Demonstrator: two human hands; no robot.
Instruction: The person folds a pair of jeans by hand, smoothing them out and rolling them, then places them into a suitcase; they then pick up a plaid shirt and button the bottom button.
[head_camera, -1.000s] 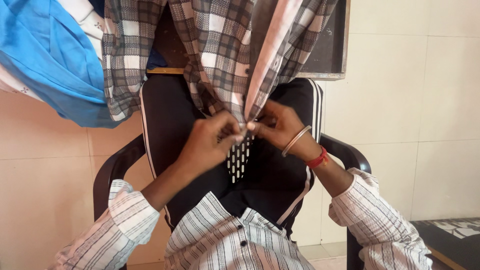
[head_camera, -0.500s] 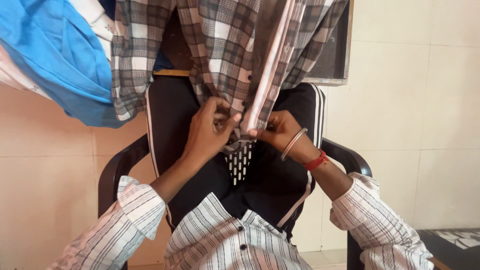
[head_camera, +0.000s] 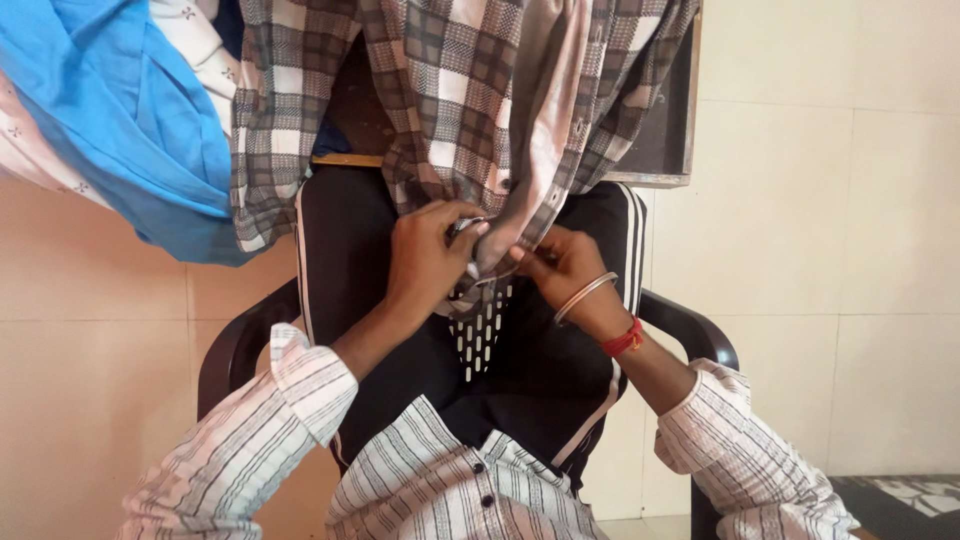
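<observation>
The plaid shirt (head_camera: 470, 90) hangs over a black chair (head_camera: 340, 260), its front edges gathered at the hands. The left hand (head_camera: 428, 262) pinches one edge shut; the right hand (head_camera: 560, 268) pinches the other, just beside it. This looks like buttoning. A blue cloth (head_camera: 100, 120) hangs left of both.

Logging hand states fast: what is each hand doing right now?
Left hand: closed, pinching the front edge of the checked shirt.
Right hand: closed, pinching the same shirt's other front edge.
</observation>
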